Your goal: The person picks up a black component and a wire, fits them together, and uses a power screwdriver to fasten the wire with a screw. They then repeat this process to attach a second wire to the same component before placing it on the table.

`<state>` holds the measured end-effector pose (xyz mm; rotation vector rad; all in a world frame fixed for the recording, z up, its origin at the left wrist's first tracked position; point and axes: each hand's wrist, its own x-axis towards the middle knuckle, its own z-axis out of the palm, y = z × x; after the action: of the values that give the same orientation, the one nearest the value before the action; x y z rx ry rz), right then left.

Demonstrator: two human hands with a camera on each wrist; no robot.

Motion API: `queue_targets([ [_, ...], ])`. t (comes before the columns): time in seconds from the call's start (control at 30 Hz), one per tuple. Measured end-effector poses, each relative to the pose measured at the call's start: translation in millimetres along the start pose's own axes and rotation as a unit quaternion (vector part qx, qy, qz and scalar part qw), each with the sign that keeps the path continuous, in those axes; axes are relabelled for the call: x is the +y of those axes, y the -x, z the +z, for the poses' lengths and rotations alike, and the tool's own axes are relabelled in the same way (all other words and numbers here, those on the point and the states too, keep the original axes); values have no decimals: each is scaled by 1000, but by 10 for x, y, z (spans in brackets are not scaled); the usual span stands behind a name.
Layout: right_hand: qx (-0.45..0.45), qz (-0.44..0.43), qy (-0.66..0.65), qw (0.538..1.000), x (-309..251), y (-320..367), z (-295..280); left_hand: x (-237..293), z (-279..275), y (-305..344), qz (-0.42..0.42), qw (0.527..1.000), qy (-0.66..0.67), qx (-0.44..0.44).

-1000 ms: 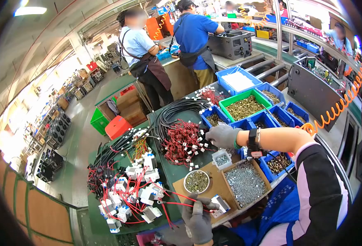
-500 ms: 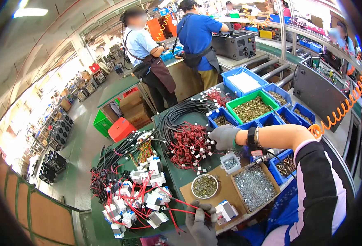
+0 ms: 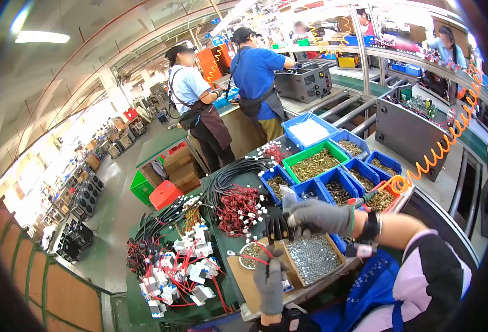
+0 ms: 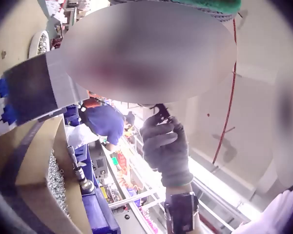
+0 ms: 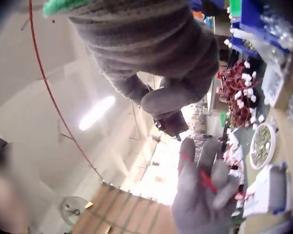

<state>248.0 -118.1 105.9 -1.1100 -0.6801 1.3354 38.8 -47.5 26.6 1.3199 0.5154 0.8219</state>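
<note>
My gloved right hand (image 3: 321, 217) holds a small black ribbed block (image 3: 278, 228) above the work board. The right wrist view shows this black block (image 5: 172, 126) pinched between fingers and thumb. Just below and nearer me, my gloved left hand (image 3: 270, 279) grips red wires (image 3: 263, 255), with a ring lug (image 3: 231, 253) at one free end. The red wire (image 5: 207, 181) passes between its fingers in the right wrist view. Beside the left hand is a white breaker with blue parts (image 5: 268, 192), mostly hidden by that hand in the head view.
A cardboard box of metal nuts (image 3: 313, 260) and a round dish of small hardware (image 3: 249, 260) sit close by. Left lie wired white breakers (image 3: 197, 271) and red wire bundles (image 3: 235, 207). Blue bins (image 3: 338, 191), a green bin (image 3: 316, 165) and a coiled orange hose (image 3: 437, 160) are beyond.
My right hand has moved from beside the blue bins toward me, and the black block now shows in it. The left hand has lifted the red wires closer to it.
</note>
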Motion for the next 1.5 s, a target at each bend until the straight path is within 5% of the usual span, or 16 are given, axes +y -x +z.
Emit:
queue_targets([
  [0.17,141,-91,-89,982,565,515,31,-136,273,49,93,990,-106,6],
  [0.2,160,-120,-62,978,692,552,2,-172,264,62,59,992,-108,2],
  [0.37,199,-112,-109,967,995,736,-6,-317,411,-144,379,862,-328,-69],
  [0.47,199,-100,-71,972,1031,779,-74,-71,537,88,314,900,-285,-99],
  [0.6,190,-74,-45,978,1110,786,-80,-197,517,78,400,827,-387,-85],
  [0.8,74,-146,38,986,1208,714,-143,-177,538,171,338,881,-328,-40],
  [0.97,88,-221,148,960,1286,582,-78,-335,385,90,252,907,-335,33],
  [1.0,124,-223,175,951,1223,628,-35,-486,223,83,36,972,-230,23],
  [1.1,178,-261,244,917,1092,629,1,-271,289,127,70,989,-125,44],
  [1.17,173,-259,238,920,1246,397,-126,-435,139,21,39,996,-74,-16],
  [1.23,16,-203,151,967,1115,384,-164,-354,156,-34,23,997,-41,-56],
  [1.4,40,-177,58,982,1038,335,-80,-288,259,-65,31,999,-34,9],
  [1.5,108,-162,38,980,989,336,-100,-142,185,-63,-41,998,-53,12],
])
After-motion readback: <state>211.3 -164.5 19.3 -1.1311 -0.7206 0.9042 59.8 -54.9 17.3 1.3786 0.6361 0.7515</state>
